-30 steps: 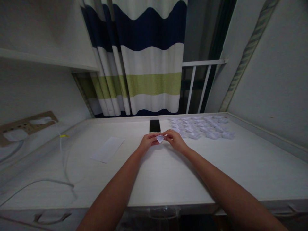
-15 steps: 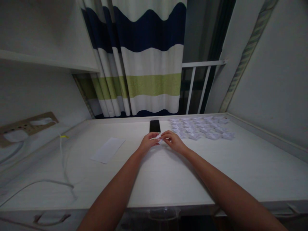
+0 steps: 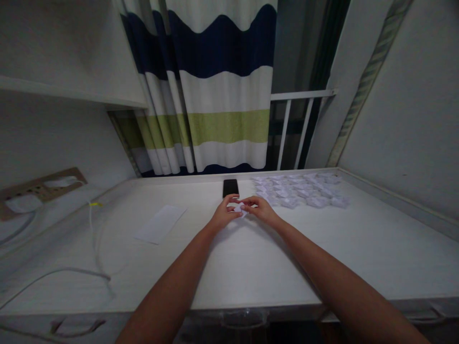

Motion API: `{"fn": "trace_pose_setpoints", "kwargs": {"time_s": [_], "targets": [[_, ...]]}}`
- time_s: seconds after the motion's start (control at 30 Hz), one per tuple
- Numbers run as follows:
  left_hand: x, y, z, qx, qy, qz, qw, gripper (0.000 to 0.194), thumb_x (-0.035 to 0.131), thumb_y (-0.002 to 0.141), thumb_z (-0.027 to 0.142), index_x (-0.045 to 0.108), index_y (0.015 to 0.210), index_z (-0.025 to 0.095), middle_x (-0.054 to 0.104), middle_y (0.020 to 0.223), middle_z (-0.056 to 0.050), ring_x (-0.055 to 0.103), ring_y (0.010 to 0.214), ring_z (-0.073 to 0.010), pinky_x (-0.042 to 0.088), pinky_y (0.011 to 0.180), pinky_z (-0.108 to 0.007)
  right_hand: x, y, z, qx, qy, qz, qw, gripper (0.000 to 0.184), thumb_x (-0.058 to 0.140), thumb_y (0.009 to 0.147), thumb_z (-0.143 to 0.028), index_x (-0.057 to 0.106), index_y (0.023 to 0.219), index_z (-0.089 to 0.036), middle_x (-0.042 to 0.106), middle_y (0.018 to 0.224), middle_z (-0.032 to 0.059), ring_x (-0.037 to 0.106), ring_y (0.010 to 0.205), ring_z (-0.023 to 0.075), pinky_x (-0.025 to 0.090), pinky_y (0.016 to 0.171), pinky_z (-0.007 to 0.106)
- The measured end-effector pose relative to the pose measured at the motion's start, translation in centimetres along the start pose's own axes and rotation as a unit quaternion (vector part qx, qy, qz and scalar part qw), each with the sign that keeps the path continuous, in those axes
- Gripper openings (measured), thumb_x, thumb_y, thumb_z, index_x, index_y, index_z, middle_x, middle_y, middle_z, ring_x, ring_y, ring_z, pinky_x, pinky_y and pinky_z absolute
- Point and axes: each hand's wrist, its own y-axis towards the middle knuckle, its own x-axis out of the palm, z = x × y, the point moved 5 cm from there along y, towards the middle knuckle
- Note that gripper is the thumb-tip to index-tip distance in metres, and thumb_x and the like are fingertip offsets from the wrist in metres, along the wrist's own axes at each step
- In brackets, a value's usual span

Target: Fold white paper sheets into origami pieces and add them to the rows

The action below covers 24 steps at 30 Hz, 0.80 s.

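On the white desk (image 3: 251, 272), what looks like folding

At the left, a flat white sheet (image 3: 160, 224) lies by itself. A bit farther, in the middle, the left hand (image 3: 222, 213) and the right hand (image 3: 263, 211) both pinch one small white paper piece (image 3: 239, 208). I think the step is folding or shaping it; the creases are too small to see. The next move seems to need a soft, steady pinch from both sides. Just beyond is a dark phone (image 3: 230, 188); far right, rows of folded pieces (image 3: 301, 190). Farthest, a striped curtain (image 3: 225, 95) hangs.
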Motion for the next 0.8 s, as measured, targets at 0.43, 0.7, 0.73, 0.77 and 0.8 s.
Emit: {"fn": "trace_pose_setpoints", "kwargs": {"time_s": [0.43, 0.7, 0.73, 0.77, 0.8], "targets": [[0.6, 0.3, -1.2, -0.024, 0.001, -0.056, 0.998, 0.035, 0.069, 0.058, 0.027, 0.059, 0.088, 0.01, 0.063, 0.086, -0.008, 0.057, 0.078, -0.0167, 0.043, 0.073, -0.029, 0.1, -0.4, -1.3, 0.007, 0.005, -0.034, 0.999, 0.018, 0.06, 0.067, -0.028, 0.069, 0.075, -0.015, 0.069, 0.078, 0.0061, 0.061, 0.071, 0.0172, 0.045, 0.064, 0.026], [0.7, 0.1, -0.8, -0.054, -0.029, -0.064, 0.996, 0.033, 0.072, 0.054, 0.027, 0.062, 0.08, 0.009, 0.065, 0.074, -0.005, 0.059, 0.067, -0.0146, 0.044, 0.067, -0.027, 0.2, -0.4, -1.2, 0.003, 0.006, -0.043, 0.999, 0.02, 0.058, 0.068, -0.03, 0.069, 0.075, -0.015, 0.069, 0.072, 0.0049, 0.06, 0.063, 0.0161, 0.044, 0.061, 0.026], [0.7, 0.1, -0.8, -0.056, -0.037, -0.06, 0.996, 0.034, 0.072, 0.053, 0.027, 0.062, 0.08, 0.009, 0.065, 0.073, -0.005, 0.059, 0.067, -0.0147, 0.044, 0.067, -0.027, 0.2, -0.4, -1.1, 0.002, 0.01, -0.044, 0.999, 0.02, 0.058, 0.068, -0.03, 0.069, 0.075, -0.015, 0.069, 0.071, 0.0049, 0.06, 0.063, 0.0161, 0.044, 0.061, 0.025], [0.7, 0.0, -0.7, -0.059, -0.043, -0.055, 0.996, 0.035, 0.073, 0.052, 0.026, 0.061, 0.081, 0.009, 0.065, 0.073, -0.005, 0.06, 0.066, -0.0148, 0.045, 0.067, -0.028, 0.2, -0.4, -1.0, 0.002, 0.015, -0.046, 0.999, 0.021, 0.058, 0.068, -0.031, 0.069, 0.074, -0.014, 0.068, 0.07, 0.0051, 0.06, 0.062, 0.0161, 0.044, 0.06, 0.025], [0.7, 0.0, -0.8, -0.063, -0.049, -0.052, 0.996, 0.036, 0.073, 0.052, 0.026, 0.061, 0.081, 0.009, 0.065, 0.072, -0.005, 0.06, 0.065, -0.0149, 0.045, 0.067, -0.028, 0.3, -0.4, -1.0, 0.002, 0.018, -0.046, 0.999, 0.021, 0.057, 0.068, -0.031, 0.068, 0.074, -0.014, 0.068, 0.07, 0.0053, 0.06, 0.062, 0.0161, 0.044, 0.06, 0.025]]}}
